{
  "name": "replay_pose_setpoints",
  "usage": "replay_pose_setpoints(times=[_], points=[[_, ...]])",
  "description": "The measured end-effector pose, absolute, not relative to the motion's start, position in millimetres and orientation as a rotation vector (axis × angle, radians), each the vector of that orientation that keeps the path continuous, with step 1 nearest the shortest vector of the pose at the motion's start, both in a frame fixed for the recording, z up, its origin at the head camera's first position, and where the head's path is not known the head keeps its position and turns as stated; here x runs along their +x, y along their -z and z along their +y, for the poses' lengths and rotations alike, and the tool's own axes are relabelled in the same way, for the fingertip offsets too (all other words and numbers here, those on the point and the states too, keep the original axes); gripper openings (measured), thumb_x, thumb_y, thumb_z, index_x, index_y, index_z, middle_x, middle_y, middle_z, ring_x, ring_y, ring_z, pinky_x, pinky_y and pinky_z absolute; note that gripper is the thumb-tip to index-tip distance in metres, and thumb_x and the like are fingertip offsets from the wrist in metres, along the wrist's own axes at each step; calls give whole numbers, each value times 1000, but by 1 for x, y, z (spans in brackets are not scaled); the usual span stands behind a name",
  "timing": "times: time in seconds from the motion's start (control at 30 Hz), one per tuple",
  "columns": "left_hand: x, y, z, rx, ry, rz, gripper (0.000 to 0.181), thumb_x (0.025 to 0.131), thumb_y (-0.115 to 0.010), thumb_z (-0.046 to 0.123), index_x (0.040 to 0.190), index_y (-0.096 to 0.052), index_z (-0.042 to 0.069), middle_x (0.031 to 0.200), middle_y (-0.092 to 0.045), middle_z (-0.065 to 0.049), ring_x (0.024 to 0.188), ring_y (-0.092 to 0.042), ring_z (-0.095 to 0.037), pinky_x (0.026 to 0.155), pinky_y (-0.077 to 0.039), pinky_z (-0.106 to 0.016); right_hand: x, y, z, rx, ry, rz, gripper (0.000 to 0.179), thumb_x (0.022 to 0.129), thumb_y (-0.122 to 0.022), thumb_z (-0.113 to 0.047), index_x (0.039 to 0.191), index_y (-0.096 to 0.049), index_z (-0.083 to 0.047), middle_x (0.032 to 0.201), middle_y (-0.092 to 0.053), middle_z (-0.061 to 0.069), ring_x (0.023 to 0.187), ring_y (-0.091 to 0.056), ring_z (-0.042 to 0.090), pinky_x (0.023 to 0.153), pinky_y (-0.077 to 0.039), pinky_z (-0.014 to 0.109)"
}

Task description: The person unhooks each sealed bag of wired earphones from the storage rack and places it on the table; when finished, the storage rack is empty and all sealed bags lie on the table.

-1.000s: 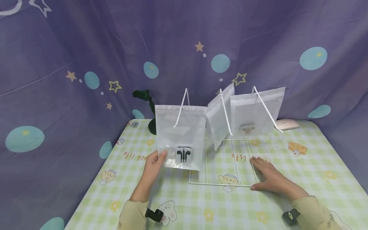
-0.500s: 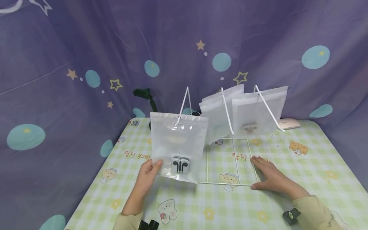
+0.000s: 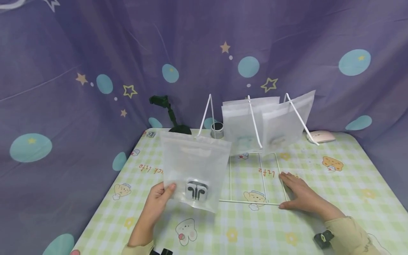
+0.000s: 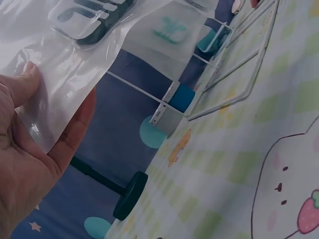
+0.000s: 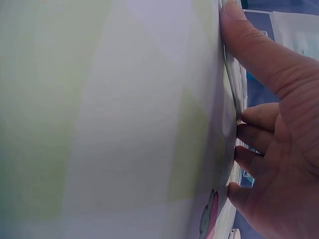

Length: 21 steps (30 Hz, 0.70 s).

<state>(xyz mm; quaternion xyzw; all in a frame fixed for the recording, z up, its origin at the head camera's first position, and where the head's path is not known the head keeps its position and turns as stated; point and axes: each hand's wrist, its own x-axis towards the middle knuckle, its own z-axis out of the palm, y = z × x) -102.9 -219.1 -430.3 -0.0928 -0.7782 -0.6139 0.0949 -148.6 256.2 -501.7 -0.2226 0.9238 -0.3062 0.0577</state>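
Note:
My left hand [image 3: 159, 198] pinches the lower left edge of a clear zip bag [image 3: 194, 156] between thumb and fingers. Inside the bag lies a small case of dark earphones [image 3: 196, 190]; the left wrist view shows the same bag [image 4: 94, 59] close up. Its top edge overlaps the tip of the left hook [image 3: 204, 115] of a white wire rack [image 3: 248, 202]. My right hand [image 3: 301, 194] rests on the right side of the rack's base, thumb at the front corner, fingers extended along the wire. In the right wrist view its fingertips [image 5: 249, 132] touch the base wire.
More frosted zip bags hang from the middle hook [image 3: 254, 124] and the right hook [image 3: 301, 117]. Behind the rack stand a dark green stand [image 3: 172, 117], a small round container [image 3: 217, 131] and a pink mouse [image 3: 322, 136]. A checked cloth [image 3: 232, 223] covers the table.
My left hand has drawn the earphone bag down and toward me, its top edge sliding along the left hook to the tip. The hanging bags have swung. My right hand stays on the base.

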Motion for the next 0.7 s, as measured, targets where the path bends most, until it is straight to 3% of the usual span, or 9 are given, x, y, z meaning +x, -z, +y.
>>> replay_pose_setpoints(times=[0.1, 0.33, 0.5, 0.7], points=[[-102, 430, -223, -302, 1857, -2249, 17, 98, -52, -1, 96, -65, -12, 83, -71, 8, 71, -62, -6, 65, -51, -22, -148, 501, 256, -670, 923, 2796, 110, 67, -84, -50, 146, -34, 9, 150, -29, 32, 137, -21, 54, 106, -15, 68], [-104, 430, -244, -347, 2151, -1963, 30, 103, -44, 4, 102, -72, 16, 98, -72, 5, 84, -65, -6, 71, -53, -21, -148, 501, 256, -674, 917, 2794, 110, 68, -83, -50, 146, -33, 9, 150, -29, 32, 137, -21, 54, 106, -15, 68], [-106, 432, -263, -411, 2291, -1760, 32, 104, -40, 4, 108, -71, 11, 101, -72, 1, 87, -69, -11, 71, -55, -24, -148, 502, 256, -678, 909, 2802, 110, 67, -83, -50, 146, -34, 9, 150, -29, 33, 137, -21, 54, 106, -16, 68], [-112, 438, -281, -222, 2345, -1755, 29, 104, -42, 10, 110, -70, 17, 107, -72, 4, 93, -68, -10, 76, -55, -24, -150, 502, 256, -686, 886, 2816, 110, 67, -84, -51, 145, -35, 10, 149, -30, 32, 136, -23, 54, 106, -18, 67]])
